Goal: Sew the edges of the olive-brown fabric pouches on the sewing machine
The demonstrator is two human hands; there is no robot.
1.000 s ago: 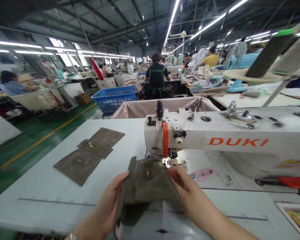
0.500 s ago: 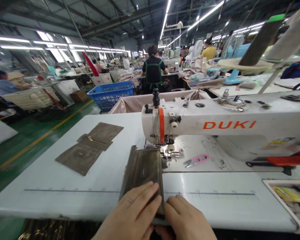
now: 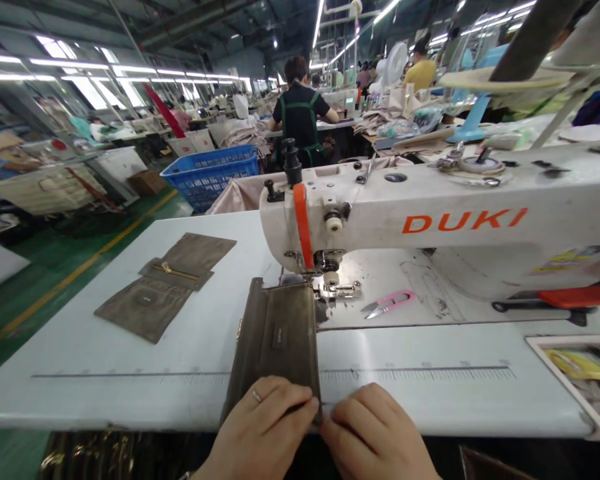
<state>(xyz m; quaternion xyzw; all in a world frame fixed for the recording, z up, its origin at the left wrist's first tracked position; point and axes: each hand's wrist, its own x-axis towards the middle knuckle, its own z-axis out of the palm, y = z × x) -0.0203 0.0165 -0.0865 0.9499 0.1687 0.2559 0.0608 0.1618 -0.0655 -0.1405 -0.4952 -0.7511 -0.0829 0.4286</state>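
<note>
A dark olive-brown bag panel (image 3: 291, 333) with a small label lies on the white sewing table, its far end at the presser foot (image 3: 333, 283) of the sewing machine (image 3: 430, 213). A bit of gold zipper shows along its left side. My left hand (image 3: 267, 427), wearing a ring, has its fingers bent over the panel's near end, gripping there. At the near right corner my right hand (image 3: 375, 430) is closed, thumb and forefinger pinching the edge. Its other fingers are curled, and the fingertips are partly hidden.
A similar zippered brown panel (image 3: 167, 287) lies to the left. Pink thread snips (image 3: 390, 304) rest right of the needle area. A tray (image 3: 580, 373) of small items is set at the right, and a blue basket (image 3: 213, 175) stands behind the table. A co-worker (image 3: 300, 110) sits ahead.
My left fingers, laid out flat over the panel before, are now bent at its near edge. My right hand stays at the near right corner. The view has shifted slightly.
</note>
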